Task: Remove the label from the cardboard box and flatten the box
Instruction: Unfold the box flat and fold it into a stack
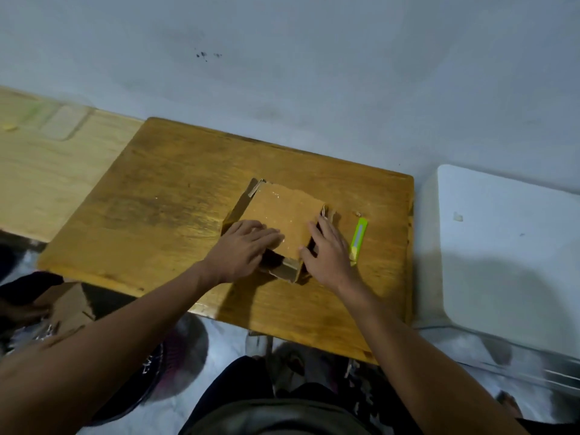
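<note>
While both palms press flat w/ fingers spread, left hand (243, 251) & right hand (326, 254) grip nothing; brown cardboard box (282, 215) top is rough, torn.

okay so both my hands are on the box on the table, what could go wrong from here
1. The green utility knife lies right beside your right hand; a slip could knock it or catch your fingers. Whether its blade is out is unclear.
2. The cardboard box still stands open at the near end, so pressing with the left hand may crush it crookedly.
</note>
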